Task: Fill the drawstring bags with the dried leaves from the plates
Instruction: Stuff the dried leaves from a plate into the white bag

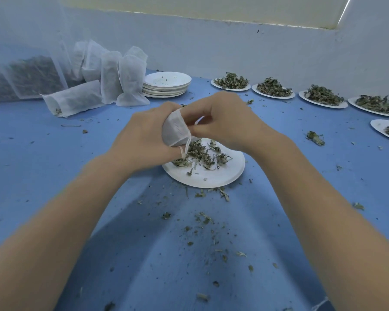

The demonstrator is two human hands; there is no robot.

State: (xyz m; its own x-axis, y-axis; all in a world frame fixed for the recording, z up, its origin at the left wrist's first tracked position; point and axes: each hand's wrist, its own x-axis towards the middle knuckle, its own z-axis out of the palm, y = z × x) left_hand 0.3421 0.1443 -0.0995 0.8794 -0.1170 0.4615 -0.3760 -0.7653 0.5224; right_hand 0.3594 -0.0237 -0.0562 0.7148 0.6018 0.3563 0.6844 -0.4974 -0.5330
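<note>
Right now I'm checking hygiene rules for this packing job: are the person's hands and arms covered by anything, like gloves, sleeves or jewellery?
No. The left hand and right hand are bare, with no gloves, and no rings show on the visible fingers. Both forearms are uncovered as far as the picture reaches: no sleeve, watch or bracelet shows on either. The upper arms are out of frame.

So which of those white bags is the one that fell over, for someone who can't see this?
Start at the stack of empty white plates at the back of the blue table. Left of it stands a cluster of upright white bags. The fallen bag lies on its side in front of them, its mouth pointing left with leaves showing.
</note>
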